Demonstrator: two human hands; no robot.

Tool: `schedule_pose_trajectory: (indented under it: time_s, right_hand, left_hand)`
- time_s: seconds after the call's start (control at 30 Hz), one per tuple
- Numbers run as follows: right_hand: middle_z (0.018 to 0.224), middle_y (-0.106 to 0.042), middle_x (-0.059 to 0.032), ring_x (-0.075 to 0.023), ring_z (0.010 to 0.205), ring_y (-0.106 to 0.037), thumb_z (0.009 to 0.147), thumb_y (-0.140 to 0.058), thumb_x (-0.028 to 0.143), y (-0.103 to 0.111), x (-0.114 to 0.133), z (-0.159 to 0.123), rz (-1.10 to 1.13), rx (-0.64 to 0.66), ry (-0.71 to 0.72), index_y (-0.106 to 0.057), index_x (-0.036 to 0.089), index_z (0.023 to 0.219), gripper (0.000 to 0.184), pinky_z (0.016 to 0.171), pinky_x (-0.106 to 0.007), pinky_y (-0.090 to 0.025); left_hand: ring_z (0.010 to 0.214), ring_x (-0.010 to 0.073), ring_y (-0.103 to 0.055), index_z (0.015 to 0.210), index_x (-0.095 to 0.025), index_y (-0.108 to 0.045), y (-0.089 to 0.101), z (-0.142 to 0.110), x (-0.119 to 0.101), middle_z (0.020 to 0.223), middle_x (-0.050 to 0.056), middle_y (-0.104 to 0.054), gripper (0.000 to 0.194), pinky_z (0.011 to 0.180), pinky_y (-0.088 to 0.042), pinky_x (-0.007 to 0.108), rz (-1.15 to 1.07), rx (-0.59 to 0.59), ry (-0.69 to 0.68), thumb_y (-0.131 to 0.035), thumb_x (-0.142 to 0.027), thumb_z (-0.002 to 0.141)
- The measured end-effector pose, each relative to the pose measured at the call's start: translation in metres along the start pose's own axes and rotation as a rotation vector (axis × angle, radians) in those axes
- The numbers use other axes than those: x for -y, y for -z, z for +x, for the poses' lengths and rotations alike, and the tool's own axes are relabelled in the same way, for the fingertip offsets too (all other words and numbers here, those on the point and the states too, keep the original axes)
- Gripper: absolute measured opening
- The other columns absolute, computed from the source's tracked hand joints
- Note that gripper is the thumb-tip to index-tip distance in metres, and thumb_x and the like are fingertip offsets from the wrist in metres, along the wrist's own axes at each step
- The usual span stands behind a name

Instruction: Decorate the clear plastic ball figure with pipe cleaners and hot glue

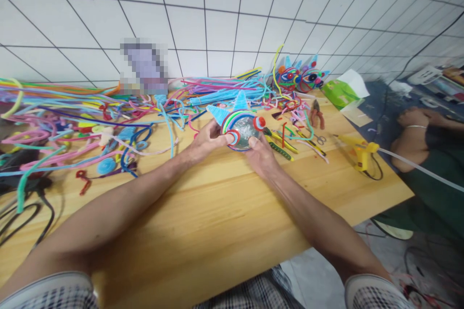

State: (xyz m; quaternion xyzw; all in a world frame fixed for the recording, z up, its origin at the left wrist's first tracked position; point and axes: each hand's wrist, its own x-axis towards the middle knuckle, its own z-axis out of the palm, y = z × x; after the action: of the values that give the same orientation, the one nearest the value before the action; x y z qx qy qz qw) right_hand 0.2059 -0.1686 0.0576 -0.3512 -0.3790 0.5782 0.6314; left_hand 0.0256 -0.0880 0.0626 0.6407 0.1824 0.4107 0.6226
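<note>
Between my two hands is a round pipe-cleaner mask [248,131] with light-blue pointed ears, coloured bands and red-and-blue discs; its middle is a clear or greyish shell. My left hand [209,141] grips its left side, the thumb pressed on one disc. On the lower right edge my right hand [260,150] closes, thumb on the shell. The mask is held above the wooden table [203,217]. Just right of my right hand lie yellow-and-black cutters [281,146]. The fingers behind the mask are partly hidden.
Loose pipe cleaners [232,88] spread along the wall. Two similar finished-looking masks [300,77] stand at the back right. Pliers [316,116], small scissors [320,139] and a yellow glue gun [364,155] lie to the right. Another person's arm [411,140] is beyond the table's right edge.
</note>
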Motion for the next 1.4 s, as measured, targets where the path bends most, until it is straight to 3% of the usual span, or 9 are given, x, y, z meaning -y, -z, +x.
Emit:
schedule_pose_trajectory:
  time_s: [0.63,1.13,1.4]
  right_hand:
    - [0.119,-0.083,0.0001,-0.0273,0.114,-0.079,0.074,-0.097,0.057,0.0022,-0.0043,0.0002,0.036,-0.044,0.011,-0.068,0.034,0.128,0.065,0.104,-0.050,-0.067]
    - [0.117,-0.084,-0.0012,-0.0304,0.114,-0.079,0.070,-0.099,0.058,-0.0019,-0.0006,-0.0014,0.024,-0.069,0.017,-0.067,0.034,0.132,0.073,0.107,-0.053,-0.066]
    - [0.121,-0.083,-0.0030,-0.0305,0.118,-0.077,0.073,-0.096,0.059,-0.0032,-0.0001,-0.0021,0.017,-0.069,0.030,-0.068,0.034,0.130,0.068,0.106,-0.052,-0.066]
  left_hand:
    - [0.141,0.0401,-0.067,0.147,-0.020,-0.066,0.0017,0.0008,0.0070,0.148,0.017,-0.073,0.092,0.119,-0.055,0.053,-0.057,0.048,-0.001,-0.094,-0.071,0.075]
    - [0.126,0.0366,-0.075,0.134,-0.017,-0.074,0.0003,-0.0014,0.0018,0.136,0.015,-0.079,0.071,0.113,-0.059,0.051,0.028,0.007,0.020,-0.092,-0.063,0.082]
    - [0.129,0.0360,-0.072,0.132,-0.019,-0.072,-0.0013,0.0005,0.0013,0.135,0.015,-0.078,0.077,0.113,-0.057,0.049,0.020,0.022,-0.014,-0.091,-0.072,0.080]
